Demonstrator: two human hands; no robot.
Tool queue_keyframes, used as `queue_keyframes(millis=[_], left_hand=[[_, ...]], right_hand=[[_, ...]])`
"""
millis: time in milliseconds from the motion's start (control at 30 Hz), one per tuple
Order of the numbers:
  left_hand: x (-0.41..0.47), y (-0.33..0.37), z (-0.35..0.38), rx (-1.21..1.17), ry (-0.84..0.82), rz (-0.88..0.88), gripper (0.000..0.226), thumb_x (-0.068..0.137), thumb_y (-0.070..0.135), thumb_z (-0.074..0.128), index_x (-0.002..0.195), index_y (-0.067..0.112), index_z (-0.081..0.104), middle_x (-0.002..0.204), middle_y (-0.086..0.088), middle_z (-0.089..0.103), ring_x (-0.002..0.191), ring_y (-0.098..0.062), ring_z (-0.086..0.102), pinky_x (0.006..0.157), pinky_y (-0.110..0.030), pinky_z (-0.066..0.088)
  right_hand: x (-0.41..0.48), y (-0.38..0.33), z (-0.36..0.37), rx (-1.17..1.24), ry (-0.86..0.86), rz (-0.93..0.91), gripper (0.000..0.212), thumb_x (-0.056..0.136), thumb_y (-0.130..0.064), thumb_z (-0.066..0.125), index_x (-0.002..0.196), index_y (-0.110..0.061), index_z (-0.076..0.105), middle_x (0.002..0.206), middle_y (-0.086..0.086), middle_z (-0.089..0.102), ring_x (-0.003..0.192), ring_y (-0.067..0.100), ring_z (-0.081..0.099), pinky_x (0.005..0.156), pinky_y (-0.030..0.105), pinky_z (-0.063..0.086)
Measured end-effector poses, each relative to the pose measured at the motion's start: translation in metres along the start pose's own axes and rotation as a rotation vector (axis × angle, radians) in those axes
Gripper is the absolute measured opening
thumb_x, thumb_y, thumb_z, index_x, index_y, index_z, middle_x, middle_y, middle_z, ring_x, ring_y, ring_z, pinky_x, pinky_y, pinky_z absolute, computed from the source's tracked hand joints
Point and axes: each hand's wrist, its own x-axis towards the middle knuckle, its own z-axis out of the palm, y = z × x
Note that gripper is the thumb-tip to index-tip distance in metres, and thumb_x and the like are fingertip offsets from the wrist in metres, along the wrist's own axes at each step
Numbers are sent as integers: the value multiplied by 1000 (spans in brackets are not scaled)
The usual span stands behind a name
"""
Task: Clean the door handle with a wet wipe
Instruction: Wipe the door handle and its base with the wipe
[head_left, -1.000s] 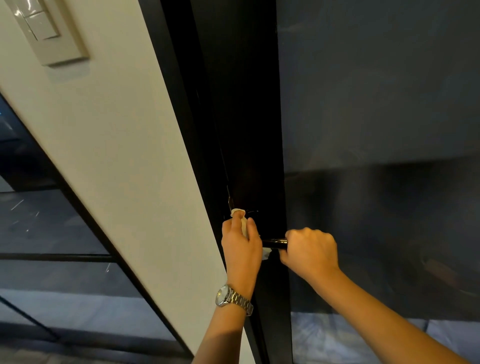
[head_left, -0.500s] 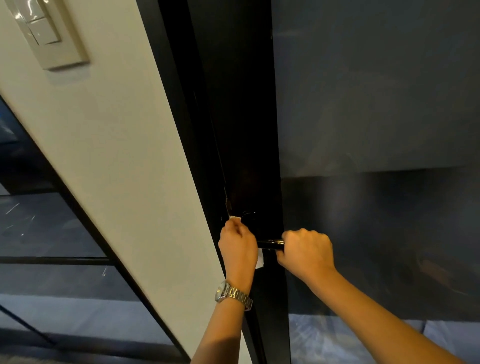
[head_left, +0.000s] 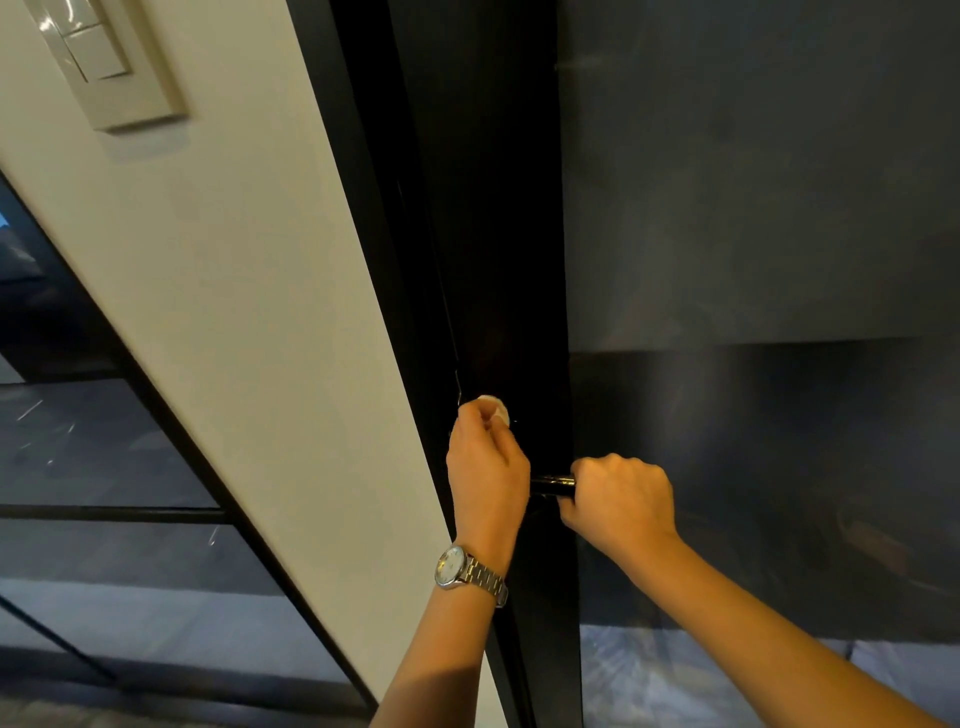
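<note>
Left grip (head_left: 485, 467), pinching the wet wipe (head_left: 494, 408), has risen above the door handle (head_left: 551, 485); right grip (head_left: 618, 499) clasps it; wiping seems unfinished.

A beige rectangular switch plate (head_left: 106, 62) sits on the cream wall (head_left: 234, 312) far up-left of the fingers (head_left: 472, 423), a silver metal-band wristwatch (head_left: 457, 569) below them.

Indoor doorway, home or office unclear: black-framed glass door (head_left: 753, 260), cream wall (head_left: 234, 312) left of it, light switch (head_left: 104, 62) upper left.
</note>
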Motion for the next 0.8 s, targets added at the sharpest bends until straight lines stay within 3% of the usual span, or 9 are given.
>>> queue_keyframes(millis=[133,267,333,433,533,667,800], left_hand=[[-2,1,3,132,-117,216,17,90,16,53,107,16,55,104,5,48,91,-4,45,67,-3,35],[1,-9,0,14,25,12,21,87,16,60,107,13,57,103,6,47,79,-2,51,62,4,38],[3,-12,-2,37,19,57,22,88,15,58,109,12,58,105,4,51,77,-1,51,63,4,39],[3,-20,-9,41,-57,167,23,90,13,55,113,14,60,107,10,51,92,0,51,76,5,38],[2,-28,-11,-37,-42,75,24,90,12,55,113,16,60,105,12,52,90,0,53,76,7,37],[-13,-37,-5,-109,70,-47,17,88,5,56,100,14,64,95,5,58,81,-1,55,69,1,43],[-41,-61,4,-71,-15,-95,27,88,-3,50,100,18,61,92,1,57,83,-14,59,74,-14,49]], right_hand=[[0,1,-1,0,-2,-4,26,91,-39,48,102,-19,62,94,1,68,85,20,65,58,27,37],[1,2,1,12,9,-22,28,92,-39,46,103,-19,63,94,1,68,85,21,65,59,27,37],[2,3,2,12,14,-18,28,92,-40,46,103,-20,63,94,1,68,85,21,65,58,27,36],[2,3,2,18,22,-18,29,92,-41,46,102,-20,63,93,0,67,84,20,65,57,27,36],[1,3,1,15,17,-16,28,92,-40,46,101,-20,63,92,0,67,84,20,65,52,25,32],[0,1,-2,13,26,-17,28,92,-40,46,101,-20,63,91,0,67,84,21,65,58,28,37],[-1,1,-1,19,17,-37,28,92,-39,45,104,-20,62,94,1,67,87,21,65,61,28,38]])
